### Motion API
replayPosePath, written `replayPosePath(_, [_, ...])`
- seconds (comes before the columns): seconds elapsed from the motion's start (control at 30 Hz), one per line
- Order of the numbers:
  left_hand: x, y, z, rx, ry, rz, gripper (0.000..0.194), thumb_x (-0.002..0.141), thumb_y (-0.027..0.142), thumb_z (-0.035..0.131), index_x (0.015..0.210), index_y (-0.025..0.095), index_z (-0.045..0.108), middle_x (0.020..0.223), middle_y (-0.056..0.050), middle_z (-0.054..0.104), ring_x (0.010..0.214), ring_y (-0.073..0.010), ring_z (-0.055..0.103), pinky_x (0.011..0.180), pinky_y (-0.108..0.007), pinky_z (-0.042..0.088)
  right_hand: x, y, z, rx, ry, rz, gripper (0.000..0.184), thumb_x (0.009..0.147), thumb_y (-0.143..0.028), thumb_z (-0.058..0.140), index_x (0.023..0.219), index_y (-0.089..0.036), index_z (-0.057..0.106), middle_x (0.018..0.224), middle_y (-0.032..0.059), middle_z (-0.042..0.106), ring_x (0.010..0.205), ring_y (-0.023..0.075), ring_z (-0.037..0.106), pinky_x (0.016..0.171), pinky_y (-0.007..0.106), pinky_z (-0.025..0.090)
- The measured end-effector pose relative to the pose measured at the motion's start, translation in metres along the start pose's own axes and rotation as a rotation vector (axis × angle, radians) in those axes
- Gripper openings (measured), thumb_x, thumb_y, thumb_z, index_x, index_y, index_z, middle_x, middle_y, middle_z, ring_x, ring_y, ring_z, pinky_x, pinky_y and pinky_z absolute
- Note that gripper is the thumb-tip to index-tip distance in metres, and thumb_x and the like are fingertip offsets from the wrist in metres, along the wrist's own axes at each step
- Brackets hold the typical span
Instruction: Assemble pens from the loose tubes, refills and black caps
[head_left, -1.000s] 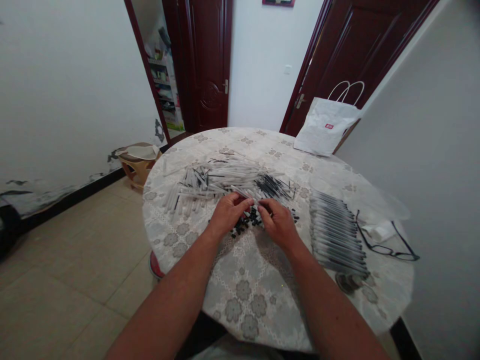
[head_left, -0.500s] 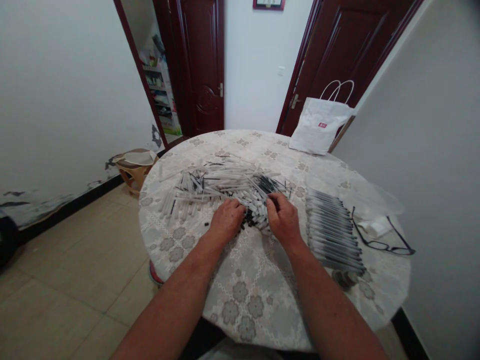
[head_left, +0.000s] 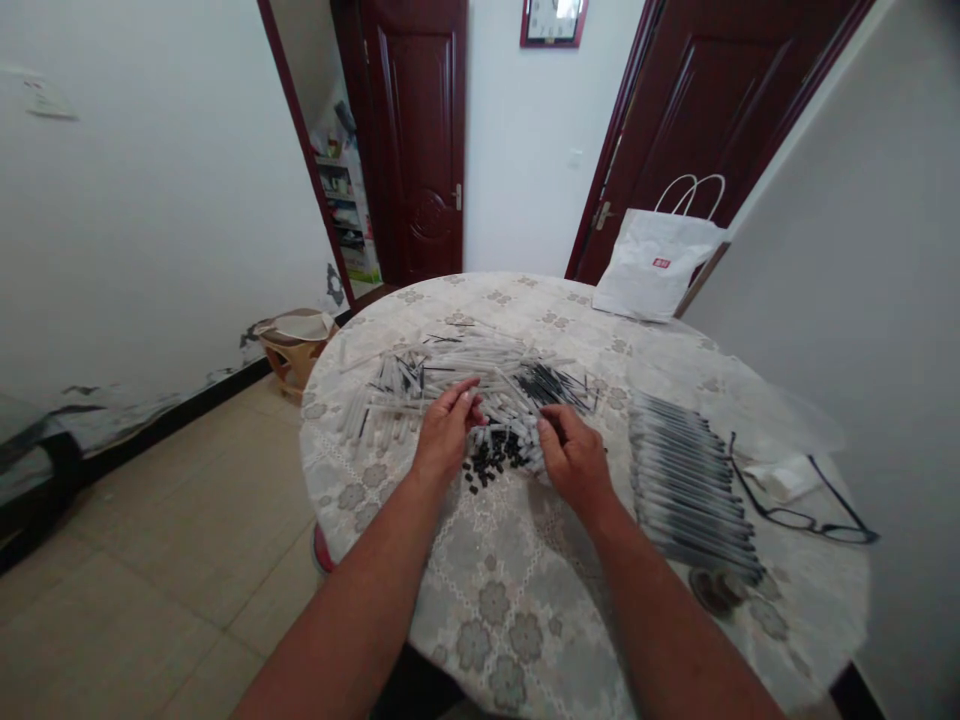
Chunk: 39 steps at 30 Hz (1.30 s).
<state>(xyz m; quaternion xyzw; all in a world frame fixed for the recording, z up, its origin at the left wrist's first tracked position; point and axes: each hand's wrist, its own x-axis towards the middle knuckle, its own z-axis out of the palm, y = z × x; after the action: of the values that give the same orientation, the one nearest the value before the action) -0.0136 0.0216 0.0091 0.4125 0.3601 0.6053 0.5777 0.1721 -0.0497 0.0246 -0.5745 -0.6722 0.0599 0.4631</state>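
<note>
My left hand [head_left: 444,432] is raised a little over the pile, thumb and fingertips pinched together; what they hold is too small to make out. Close below it lie many small black plugs [head_left: 495,455] and short whitish pieces [head_left: 517,410]. My right hand [head_left: 577,460] is closed at the right side of this heap, on the end of a slim whitish pen tube [head_left: 516,388] that points away to the upper left. Behind the hands spread loose whitish tubes [head_left: 465,350] and thin black rods [head_left: 551,385] like pen refills.
A row of grey-black pens [head_left: 690,480] lies at the right on the round table with a flowered cloth [head_left: 480,620]. Beside it are glasses [head_left: 795,518], a white packet [head_left: 784,480] and small round dark items [head_left: 716,590]. A white paper bag [head_left: 652,265] stands at the far edge.
My left hand has lifted off the black plugs and up the pile, its fingers now pinched, uncovering more plugs. My right hand stays by the heap. The view has shifted slightly.
</note>
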Motion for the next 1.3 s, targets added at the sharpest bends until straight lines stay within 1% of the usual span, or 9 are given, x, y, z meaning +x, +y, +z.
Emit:
replayPosePath(0.1, [0.004,0.000,-0.003,-0.257,0.027,-0.035,0.029,0.083,0.030,0.070,0.109,0.019,0.061,0.088,-0.001,0.068,0.074,-0.0133,0.067,0.079,-0.032,0.056,-0.004,-0.003,0.005,0.005,-0.091,-0.059,0.021,0.097,-0.031,0.050,0.106,-0.021,0.065,0.087,0.0052,0.073,0.078,0.0201,0.069,0.073,0.029,0.048])
replayPosePath(0.23, [0.006,0.000,-0.007,-0.375,0.080,-0.051,0.024,0.082,0.026,0.071,0.098,0.019,0.055,0.091,-0.003,0.072,0.085,-0.0160,0.073,0.086,-0.034,0.057,-0.008,-0.002,0.014,-0.016,-0.179,-0.116,0.019,0.097,-0.030,0.050,0.105,-0.021,0.065,0.087,0.0051,0.074,0.078,0.0205,0.070,0.074,0.029,0.048])
replayPosePath(0.37, [0.006,0.004,-0.008,-0.376,0.093,-0.072,0.024,0.084,0.024,0.070,0.104,0.019,0.058,0.100,-0.006,0.075,0.090,-0.0165,0.074,0.088,-0.033,0.057,-0.009,-0.001,0.019,-0.047,-0.175,-0.131,0.020,0.097,-0.029,0.050,0.105,-0.021,0.065,0.087,0.0055,0.074,0.079,0.0210,0.070,0.074,0.029,0.048])
replayPosePath(0.53, [0.004,0.005,-0.006,-0.335,0.061,-0.069,0.027,0.084,0.027,0.071,0.107,0.017,0.063,0.105,-0.009,0.075,0.094,-0.0174,0.074,0.092,-0.035,0.056,-0.010,-0.001,0.020,-0.071,-0.170,-0.133,0.020,0.097,-0.028,0.049,0.106,-0.021,0.065,0.087,0.0060,0.074,0.077,0.0209,0.070,0.072,0.029,0.048])
replayPosePath(0.7, [0.005,0.006,-0.006,-0.303,0.076,-0.076,0.031,0.081,0.027,0.074,0.109,0.016,0.065,0.105,-0.010,0.075,0.092,-0.0187,0.075,0.086,-0.033,0.058,-0.010,0.000,0.022,-0.092,-0.143,-0.168,0.020,0.098,-0.028,0.048,0.107,-0.021,0.065,0.093,0.0076,0.074,0.085,0.0216,0.070,0.078,0.030,0.050])
replayPosePath(0.87, [0.003,0.007,-0.005,-0.300,0.076,-0.098,0.028,0.081,0.023,0.073,0.106,0.014,0.065,0.105,-0.012,0.075,0.092,-0.0201,0.075,0.081,-0.032,0.059,-0.010,0.001,0.023,-0.130,-0.134,-0.229,0.024,0.100,-0.027,0.045,0.114,-0.018,0.063,0.103,0.0105,0.074,0.093,0.0232,0.069,0.085,0.033,0.051])
replayPosePath(1.03, [0.002,0.005,-0.004,-0.276,0.048,-0.084,0.029,0.082,0.027,0.074,0.107,0.016,0.065,0.109,-0.011,0.074,0.095,-0.0198,0.074,0.082,-0.032,0.058,-0.010,0.001,0.024,-0.159,-0.121,-0.250,0.025,0.101,-0.026,0.045,0.115,-0.018,0.064,0.105,0.0115,0.074,0.095,0.0236,0.069,0.087,0.034,0.051])
replayPosePath(1.17, [0.002,0.002,-0.002,-0.282,0.062,-0.071,0.027,0.083,0.029,0.074,0.105,0.016,0.064,0.107,-0.010,0.075,0.095,-0.0189,0.074,0.086,-0.033,0.058,-0.009,-0.003,0.024,-0.079,-0.122,-0.201,0.024,0.101,-0.027,0.045,0.112,-0.019,0.065,0.103,0.0108,0.074,0.092,0.0235,0.069,0.086,0.034,0.051])
replayPosePath(1.3, [0.001,0.002,0.001,-0.297,0.068,-0.073,0.025,0.083,0.028,0.073,0.103,0.016,0.064,0.106,-0.010,0.075,0.097,-0.0198,0.074,0.087,-0.034,0.058,-0.007,-0.001,0.024,0.101,-0.161,0.003,0.019,0.097,-0.033,0.052,0.103,-0.023,0.067,0.086,0.0043,0.073,0.076,0.0206,0.068,0.071,0.030,0.050])
